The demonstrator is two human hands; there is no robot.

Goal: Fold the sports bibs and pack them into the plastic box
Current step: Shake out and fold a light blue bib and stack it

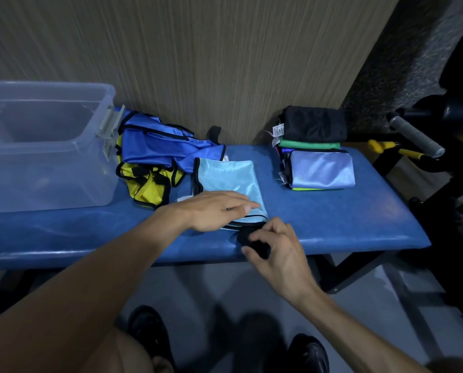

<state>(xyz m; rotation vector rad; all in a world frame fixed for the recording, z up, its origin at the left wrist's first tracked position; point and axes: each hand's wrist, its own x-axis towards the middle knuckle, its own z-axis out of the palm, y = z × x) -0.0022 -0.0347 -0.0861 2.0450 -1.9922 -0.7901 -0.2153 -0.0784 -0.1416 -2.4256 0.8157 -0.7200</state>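
the light blue bib [226, 177] is laid on the worktop [332, 219] with its long axis running away from the body, pressed flat by the released left hand [214, 211], while its near black strap [247, 236] is pinched by the nearer right hand [276, 246].

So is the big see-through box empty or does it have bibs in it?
Empty, as far as it shows: through the plastic box no bibs appear. The folded stack sits on the bench.
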